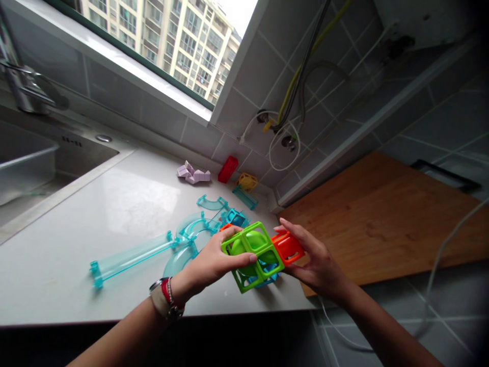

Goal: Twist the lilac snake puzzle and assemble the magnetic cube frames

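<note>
My left hand point(221, 255) is closed around a green marble-run block point(253, 250), its thumb lying across the open frame. In my right hand point(311, 255) is an orange marble-run block point(288, 248), pinched between thumb and fingers; its left side meets the green block, though I cannot tell whether they are joined. A blue piece point(267, 272) shows through and below the green frame. Behind my left hand lie clear teal track pieces point(187, 232), some straight and some curved, and a blue block point(236, 218). Another orange bit point(226, 227) peeks out above my left fingers.
Toward the wall are purple pieces point(193, 173), a red block point(228, 169), a yellow block point(246, 181) and a short teal track point(245, 197). A sink point(89, 153) is at left. A wooden board point(367, 219) stands at right, near cables and pipes point(294, 86).
</note>
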### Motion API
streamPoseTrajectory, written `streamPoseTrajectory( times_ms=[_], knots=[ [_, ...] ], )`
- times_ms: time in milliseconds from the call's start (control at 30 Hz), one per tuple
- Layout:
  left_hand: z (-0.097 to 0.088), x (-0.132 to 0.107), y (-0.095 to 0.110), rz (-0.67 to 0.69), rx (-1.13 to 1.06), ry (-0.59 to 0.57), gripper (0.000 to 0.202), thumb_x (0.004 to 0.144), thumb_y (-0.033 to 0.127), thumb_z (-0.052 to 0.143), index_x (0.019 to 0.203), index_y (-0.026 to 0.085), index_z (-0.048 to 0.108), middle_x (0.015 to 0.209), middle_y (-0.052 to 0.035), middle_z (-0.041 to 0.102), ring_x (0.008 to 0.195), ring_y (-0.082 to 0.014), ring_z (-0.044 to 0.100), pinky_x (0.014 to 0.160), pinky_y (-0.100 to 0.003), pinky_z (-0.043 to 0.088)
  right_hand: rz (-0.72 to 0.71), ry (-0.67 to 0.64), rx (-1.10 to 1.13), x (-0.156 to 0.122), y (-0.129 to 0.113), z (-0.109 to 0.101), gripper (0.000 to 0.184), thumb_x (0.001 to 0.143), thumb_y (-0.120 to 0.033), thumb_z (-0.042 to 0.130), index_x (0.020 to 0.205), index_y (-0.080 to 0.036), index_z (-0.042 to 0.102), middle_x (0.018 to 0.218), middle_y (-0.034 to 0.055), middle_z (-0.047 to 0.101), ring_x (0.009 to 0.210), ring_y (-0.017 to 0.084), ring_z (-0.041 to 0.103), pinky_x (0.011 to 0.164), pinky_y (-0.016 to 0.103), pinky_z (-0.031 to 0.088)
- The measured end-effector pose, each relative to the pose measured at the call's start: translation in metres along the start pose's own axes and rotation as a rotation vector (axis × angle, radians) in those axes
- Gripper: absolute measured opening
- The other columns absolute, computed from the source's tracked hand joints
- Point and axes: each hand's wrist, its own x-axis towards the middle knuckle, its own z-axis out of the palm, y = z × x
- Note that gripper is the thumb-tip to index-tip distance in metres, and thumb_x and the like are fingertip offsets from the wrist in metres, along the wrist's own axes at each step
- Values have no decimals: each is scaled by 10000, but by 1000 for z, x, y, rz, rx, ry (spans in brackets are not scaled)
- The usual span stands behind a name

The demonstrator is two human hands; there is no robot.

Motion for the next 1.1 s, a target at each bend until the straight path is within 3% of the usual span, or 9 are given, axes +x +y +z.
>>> streamPoseTrajectory(
  times_ms=[167, 400, 700, 833, 967, 1100],
  knots=[
    [-2, 0, 0, 17, 28, -6, 573, 697, 437, 905, 1130, 175, 635, 1036, -64, 725, 929, -242, 697, 820, -345, 557, 6, 16, -25, -5, 3, 1, 873, 833, -280, 855, 1572, -357, 397, 1433, 89, 644, 1250, 279, 653, 1086, 407, 520],
    [-5, -3, 3, 22, 38, -44, 620, 715, 410, 902, 1184, 170, 576, 1014, -54, 720, 882, -208, 679, 784, -319, 535, -35, -69, -3, -4, 2, -12, 871, 741, -387, 931, 1499, -328, 508, 1395, 120, 660, 1219, 315, 665, 888, 369, 594],
    [-5, -4, 1, 61, 105, -51, 598, 710, 396, 905, 1166, 177, 587, 955, -30, 719, 854, -205, 690, 764, -301, 548, -50, -105, 20, -3, 4, -18, 842, 726, -412, 938, 1465, -328, 545, 1337, 112, 682, 1181, 295, 678, 934, 390, 582],
    [-7, -6, 3, 109, 135, -50, 549, 730, 364, 896, 1159, 195, 600, 933, -19, 733, 826, -200, 701, 725, -280, 555, -27, -105, 3, -5, 11, -17, 827, 730, -477, 922, 1453, -291, 565, 1203, 102, 746, 1008, 264, 734, 838, 350, 603],
    [-13, -6, 7, 195, 114, 94, 532, 726, 333, 910, 1155, 208, 620, 985, -28, 754, 859, -210, 724, 752, -275, 582, 117, -107, -6, -5, 28, -21, 619, 811, -502, 850, 1344, -251, 656, 1147, 89, 774, 883, 230, 751, 785, 328, 608],
    [-22, -4, 14, 226, -135, 260, 505, 770, 333, 880, 1178, 178, 625, 1041, -69, 762, 911, -239, 750, 798, -306, 616, 303, -44, -68, 14, 67, -24, 553, 903, -517, 737, 1364, -238, 614, 1080, 67, 784, 844, 218, 747, 777, 345, 614]
  ],
)
